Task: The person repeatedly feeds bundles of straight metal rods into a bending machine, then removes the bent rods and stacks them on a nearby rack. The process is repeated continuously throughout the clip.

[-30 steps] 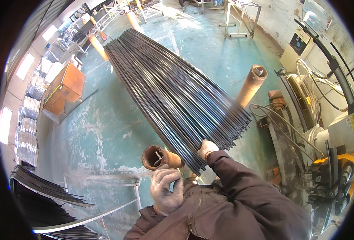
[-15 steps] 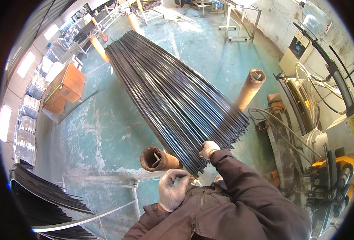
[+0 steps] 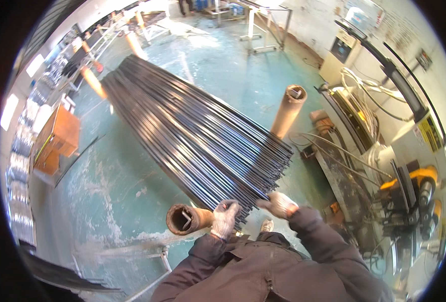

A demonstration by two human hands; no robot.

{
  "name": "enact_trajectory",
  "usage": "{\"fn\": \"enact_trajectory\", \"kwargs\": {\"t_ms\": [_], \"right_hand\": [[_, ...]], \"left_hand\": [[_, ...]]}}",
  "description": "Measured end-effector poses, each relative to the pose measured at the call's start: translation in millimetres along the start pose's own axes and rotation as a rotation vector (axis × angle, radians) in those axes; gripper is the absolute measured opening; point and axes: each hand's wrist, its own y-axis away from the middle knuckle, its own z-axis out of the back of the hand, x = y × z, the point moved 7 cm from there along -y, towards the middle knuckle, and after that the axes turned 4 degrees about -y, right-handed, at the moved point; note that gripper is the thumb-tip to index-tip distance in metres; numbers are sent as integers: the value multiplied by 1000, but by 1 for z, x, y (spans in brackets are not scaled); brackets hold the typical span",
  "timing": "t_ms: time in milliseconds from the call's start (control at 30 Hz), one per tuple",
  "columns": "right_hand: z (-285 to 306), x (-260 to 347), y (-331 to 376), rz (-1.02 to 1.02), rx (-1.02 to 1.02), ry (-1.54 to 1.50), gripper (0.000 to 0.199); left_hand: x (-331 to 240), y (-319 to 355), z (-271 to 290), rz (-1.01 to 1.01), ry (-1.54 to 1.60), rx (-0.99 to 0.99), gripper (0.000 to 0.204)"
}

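Observation:
A wide layer of long black rods (image 3: 192, 131) stretches from in front of me toward the far left, with uneven near ends. My right hand (image 3: 279, 204), in a pale glove, is closed around the near end of a rod at the right of my body; it is slightly blurred. My left hand (image 3: 225, 219), gloved too, is curled at the near left corner of the layer, against the rod ends. What lies inside its fingers is hidden. Just left of it is an upright brown tube post (image 3: 195, 220) with metal inside.
Another brown tube post (image 3: 288, 110) rises at the rods' right side. Machinery with hoses and a yellow part (image 3: 424, 176) occupies the right. A wooden cabinet (image 3: 64, 131) stands at left. More dark strips (image 3: 61, 272) and a pale metal frame (image 3: 163, 259) are at lower left.
My left hand has moved forward and right to the rod ends. My right hand has shifted right and nearer to me, with a rod end. The view has turned somewhat.

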Motion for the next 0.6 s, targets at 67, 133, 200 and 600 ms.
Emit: {"fn": "enact_trajectory", "kwargs": {"t_ms": [67,133,200,600], "right_hand": [[12,-43,80,-79,-38,69,64],[18,-98,180,-275,-88,200,68],[16,-150,284,-512,-50,311,53],[1,-279,431,-563,-805,366,9]], "left_hand": [[17,-39,-2,107,184,47,21],[31,-68,-5,213,449,-60,25],[24,-90,-15,201,589,7,31],[-39,-15,-170,-37,84,117,11]]}}
